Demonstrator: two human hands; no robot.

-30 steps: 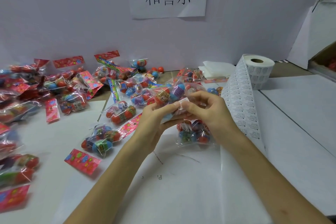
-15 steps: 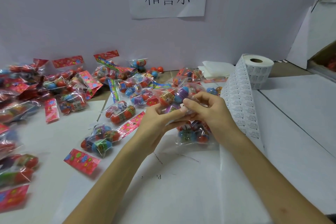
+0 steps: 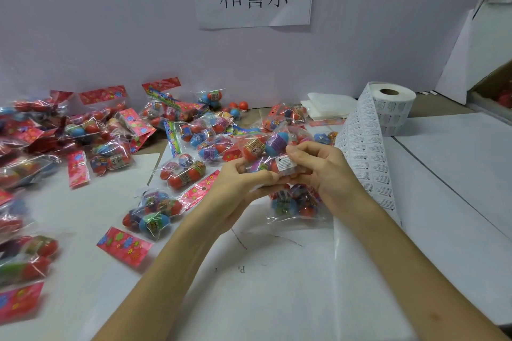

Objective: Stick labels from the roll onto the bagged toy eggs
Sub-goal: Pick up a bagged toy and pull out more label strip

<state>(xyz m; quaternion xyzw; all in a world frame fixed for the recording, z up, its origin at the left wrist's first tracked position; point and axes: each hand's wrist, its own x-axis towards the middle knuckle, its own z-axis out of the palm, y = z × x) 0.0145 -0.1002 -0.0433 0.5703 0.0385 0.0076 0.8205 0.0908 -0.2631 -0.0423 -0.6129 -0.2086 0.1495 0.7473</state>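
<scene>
Clear film wraps the bag [image 3: 263, 147] of toy eggs, which both hands hold up just above the table [image 3: 277, 285]. The left hand [image 3: 238, 185] cups it from below, fingers curled round the film. The right hand [image 3: 324, 166] grips its right end, with the thumb lying along the top edge of a white label [image 3: 286, 163] on the bag's near face. The hands sit close together, nearly touching under the bag.

The step in hand looks like the sticking itself: the label is on the film and appears flat, though I cannot tell whether every corner is down. A firm rub with the thumb would settle it, since the film is slack and gives over the round eggs.

After that, the next move calls for putting this bag aside and peeling a fresh label. The roll [image 3: 393, 108] stands at the back right, and its strip [image 3: 363, 158] runs toward the person, passing just beside the right wrist, so it is within easy reach. A second bag [image 3: 296, 205] lies on the table directly under the hands and seems the likely next one. A pile [image 3: 110, 141] of more bags spreads across the left side, and from here I cannot tell which of them carry labels.
</scene>
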